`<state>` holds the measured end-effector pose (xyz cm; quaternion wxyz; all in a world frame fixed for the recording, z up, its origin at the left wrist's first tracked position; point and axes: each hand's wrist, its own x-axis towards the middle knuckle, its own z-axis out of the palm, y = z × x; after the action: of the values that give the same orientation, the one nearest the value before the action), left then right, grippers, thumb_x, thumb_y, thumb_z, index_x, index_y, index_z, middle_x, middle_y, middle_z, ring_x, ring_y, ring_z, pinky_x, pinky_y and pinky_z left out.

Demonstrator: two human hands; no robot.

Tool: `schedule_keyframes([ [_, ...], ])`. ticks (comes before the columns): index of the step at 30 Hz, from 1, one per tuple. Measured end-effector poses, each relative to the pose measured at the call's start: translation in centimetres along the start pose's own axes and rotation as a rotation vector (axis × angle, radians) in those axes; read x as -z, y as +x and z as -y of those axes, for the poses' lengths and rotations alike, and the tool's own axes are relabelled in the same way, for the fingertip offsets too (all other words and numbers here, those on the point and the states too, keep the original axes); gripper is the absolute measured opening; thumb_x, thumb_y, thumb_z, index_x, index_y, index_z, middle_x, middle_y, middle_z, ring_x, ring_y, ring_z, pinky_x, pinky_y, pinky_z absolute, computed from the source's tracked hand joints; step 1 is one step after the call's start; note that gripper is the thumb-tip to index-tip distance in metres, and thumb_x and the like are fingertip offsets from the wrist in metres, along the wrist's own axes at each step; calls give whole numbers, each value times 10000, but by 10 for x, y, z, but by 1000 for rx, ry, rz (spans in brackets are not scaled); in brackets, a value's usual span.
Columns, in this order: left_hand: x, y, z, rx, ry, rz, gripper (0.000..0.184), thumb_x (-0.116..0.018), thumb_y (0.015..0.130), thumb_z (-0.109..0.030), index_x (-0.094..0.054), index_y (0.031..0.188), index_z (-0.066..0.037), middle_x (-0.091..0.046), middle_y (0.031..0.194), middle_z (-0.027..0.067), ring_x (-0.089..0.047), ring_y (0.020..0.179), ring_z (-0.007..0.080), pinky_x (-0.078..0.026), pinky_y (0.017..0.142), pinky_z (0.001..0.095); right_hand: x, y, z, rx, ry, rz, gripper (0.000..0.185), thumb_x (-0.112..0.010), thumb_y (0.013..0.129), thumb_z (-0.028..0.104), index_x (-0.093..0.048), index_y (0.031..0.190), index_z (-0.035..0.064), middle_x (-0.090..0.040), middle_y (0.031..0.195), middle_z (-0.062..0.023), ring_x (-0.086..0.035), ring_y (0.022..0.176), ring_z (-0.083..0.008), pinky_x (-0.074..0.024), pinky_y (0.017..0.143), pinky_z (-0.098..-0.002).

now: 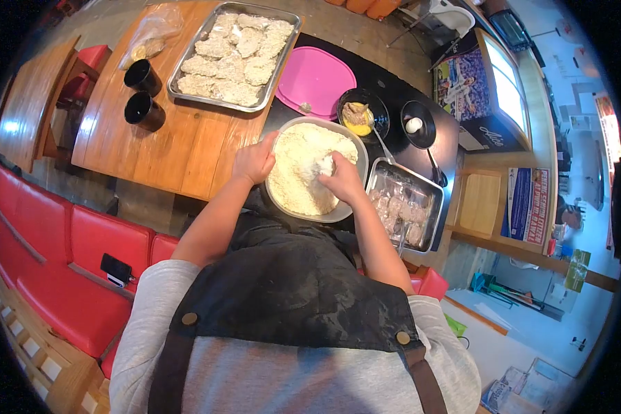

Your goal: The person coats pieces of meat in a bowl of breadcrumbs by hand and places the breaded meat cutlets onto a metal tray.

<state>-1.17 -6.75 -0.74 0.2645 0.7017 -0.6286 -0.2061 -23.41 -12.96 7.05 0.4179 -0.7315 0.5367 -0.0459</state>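
Note:
A round bowl (355,138) full of pale yellow crumbs (300,155) stands in front of me. At its left side my left hand (255,160) grips the rim, thumb toward the inside. My right hand (341,178) is down in the crumbs on the right side, fingers curled together. Whitish crumbs coat its fingertips, and what lies between them is hidden. Just right of the bowl, a metal tray (435,224) holds several pieces of raw meat (397,210). Behind it is a black bowl (343,103) with yellow liquid, a piece of meat and a utensil.
A large metal tray (259,107) of crumb-coated pieces lies on the wooden table (176,148). Two black cups (143,112) and a plastic bag (152,31) are left of it. A pink lid (317,76) and a black pan (415,134) with a white round item lie behind the bowl.

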Motion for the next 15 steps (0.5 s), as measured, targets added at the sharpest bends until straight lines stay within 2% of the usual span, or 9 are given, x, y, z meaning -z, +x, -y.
schedule_keyframes([
  [2,-2,0,0,-21,-6,-37,505,-452,779,-232,-387,1274,-153,-614,744,179,-584,657,380,-452,608,494,7,-6,19,163,-146,-85,403,-659,678,78,-526,1051,3,-614,877,-85,-581,782,-142,-466,690,-283],
  [3,-1,0,0,-46,-10,-72,502,-459,771,-233,-393,1261,-148,-604,695,179,-581,630,371,-447,594,495,7,-5,19,163,-143,-84,403,-659,678,78,-526,1051,3,-614,877,-85,-581,782,-142,-466,690,-283],
  [5,-1,0,0,-30,-2,-50,503,-461,771,-234,-391,1263,-153,-605,698,178,-583,636,372,-448,600,494,8,-1,17,176,192,-39,428,-671,652,117,-536,1039,-7,-589,833,-158,-597,710,-264,-477,672,-353],
  [6,0,0,-1,-13,-1,-32,505,-462,771,-236,-390,1264,-158,-606,701,177,-584,642,373,-449,606,494,4,2,13,174,196,-43,428,-671,652,117,-536,1039,-7,-589,833,-158,-597,710,-264,-477,672,-353],
  [8,-3,1,1,-11,-1,-23,507,-462,771,-236,-387,1267,-165,-608,706,178,-584,645,373,-450,608,493,-6,10,-5,14,525,-5,400,-658,662,114,-546,1023,-15,-597,850,-187,-603,700,-301,-481,674,-369],
  [9,-3,2,2,-4,-1,-17,510,-463,771,-236,-385,1270,-171,-610,711,178,-585,649,374,-451,610,491,-11,13,-19,15,526,-7,400,-658,662,114,-546,1023,-15,-597,850,-187,-603,700,-301,-481,674,-369],
  [11,-2,1,1,-9,-7,-22,514,-463,771,-238,-381,1274,-175,-611,715,180,-586,650,375,-451,611,491,-15,16,-46,106,4,-189,319,-642,677,81,-581,979,-4,-614,870,-175,-615,702,-309,-487,673,-370],
  [12,-1,1,0,-11,-14,-26,517,-462,772,-239,-378,1278,-178,-612,718,181,-587,651,377,-452,611,491,-12,16,-48,108,6,-189,319,-642,677,81,-581,979,-4,-614,870,-175,-615,702,-309,-487,673,-370],
  [15,-2,1,-1,-16,-2,-34,521,-465,771,-235,-376,1280,-173,-610,708,182,-586,644,382,-453,606,492,-8,12,-50,31,-259,-147,261,-672,696,98,-624,939,15,-620,971,-165,-636,738,-287,-501,682,-357],
])
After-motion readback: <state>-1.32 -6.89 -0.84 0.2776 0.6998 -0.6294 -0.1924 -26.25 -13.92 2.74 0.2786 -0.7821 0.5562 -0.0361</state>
